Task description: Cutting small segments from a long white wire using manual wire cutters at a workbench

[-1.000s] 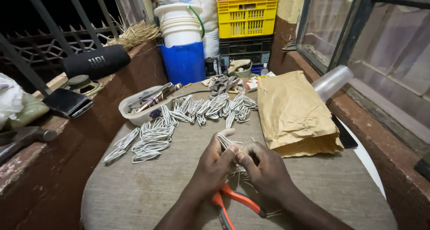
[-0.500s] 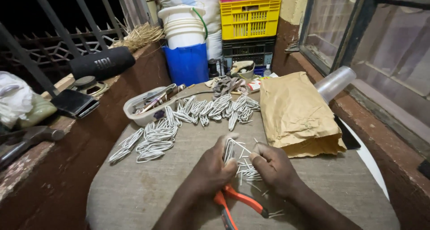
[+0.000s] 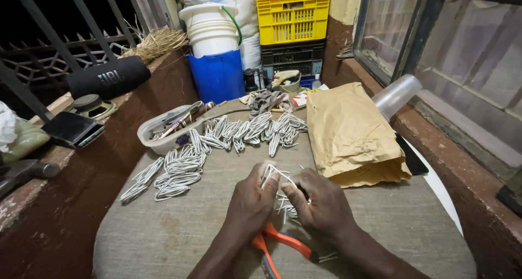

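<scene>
Both hands meet at the middle of a round table covered in grey cloth (image 3: 163, 241). My left hand (image 3: 251, 200) and my right hand (image 3: 318, 200) together pinch a small bundle of white wire (image 3: 274, 176), bent into loops between the fingers. Loose short wire pieces (image 3: 285, 209) lie under the hands. Orange-handled pliers (image 3: 288, 242) rest on the cloth just below my wrists. Many folded white wire bundles (image 3: 179, 170) lie in a curved row to the left and further ones (image 3: 255, 129) behind.
A brown paper bag (image 3: 353, 132) lies on the right, a clear plastic cup (image 3: 397, 94) behind it. A white tub of tools (image 3: 157, 135) sits at the left. Blue and white buckets (image 3: 215, 51), stacked crates (image 3: 293, 18), a black speaker (image 3: 109, 78) and a low wall surround the table.
The view has shifted slightly and the hands have drawn a little closer to me. They keep working the same wire bundle; nothing else on the table has moved.
</scene>
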